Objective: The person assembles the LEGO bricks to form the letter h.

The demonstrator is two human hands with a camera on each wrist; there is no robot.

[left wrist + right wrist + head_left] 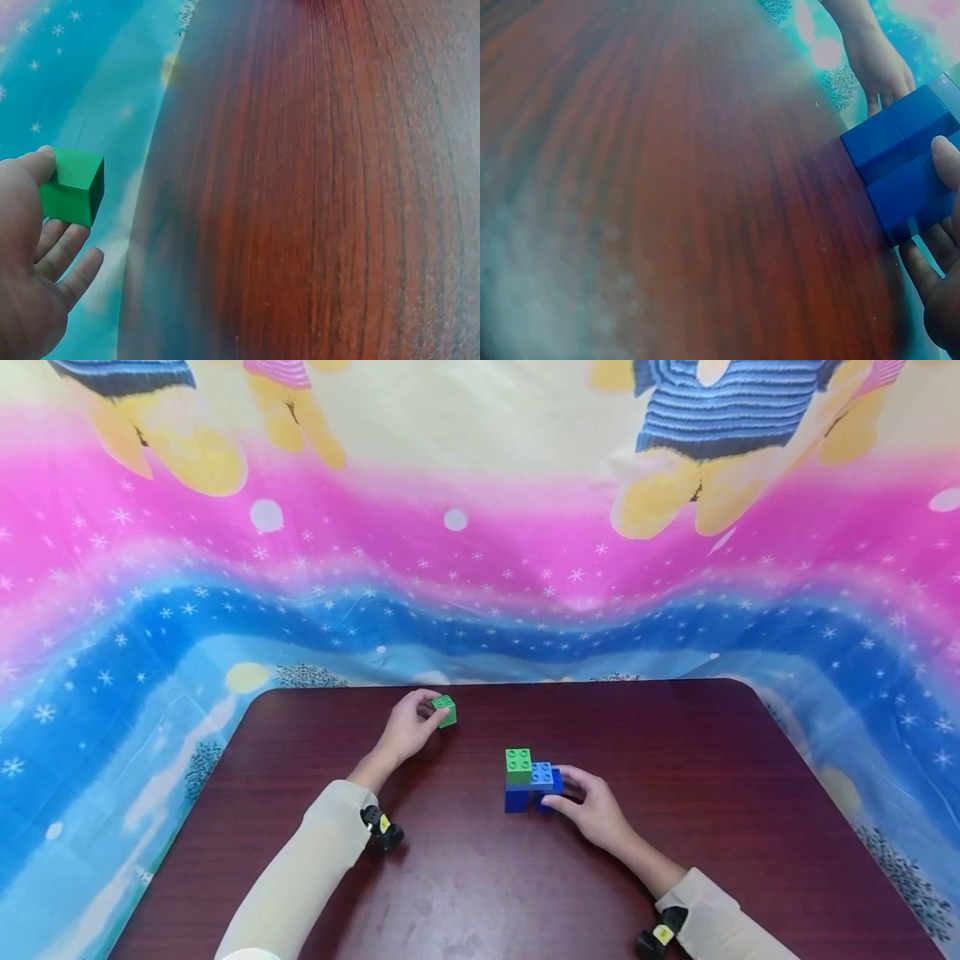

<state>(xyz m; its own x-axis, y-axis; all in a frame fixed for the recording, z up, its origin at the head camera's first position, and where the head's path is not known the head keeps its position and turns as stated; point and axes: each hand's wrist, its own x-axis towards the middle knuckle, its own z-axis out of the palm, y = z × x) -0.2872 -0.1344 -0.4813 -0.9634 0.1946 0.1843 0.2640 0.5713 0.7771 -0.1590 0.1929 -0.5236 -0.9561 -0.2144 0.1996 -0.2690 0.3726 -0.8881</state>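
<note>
Near the table's back edge, my left hand [408, 724] pinches a small green toy brick [447, 714] with round studs on top. The left wrist view shows that green brick [73, 184] between thumb and fingers, the lower fingers spread beneath it. To the right and closer to me, a built piece of bricks stands on the table: a green brick [518, 766] on top at its left, a lighter blue brick [542, 774] beside it, and dark blue bricks [516, 799] below. My right hand [596, 810] grips its right end, thumb in front. The blue bricks [907, 199] fill the right wrist view's right side.
The dark reddish-brown table [465, 885] has rounded far corners. Behind it and along its sides hangs a colourful cloth [480, 560] with snowflakes and cartoon figures. Small black devices sit at the left wrist [382, 828] and right wrist [662, 933].
</note>
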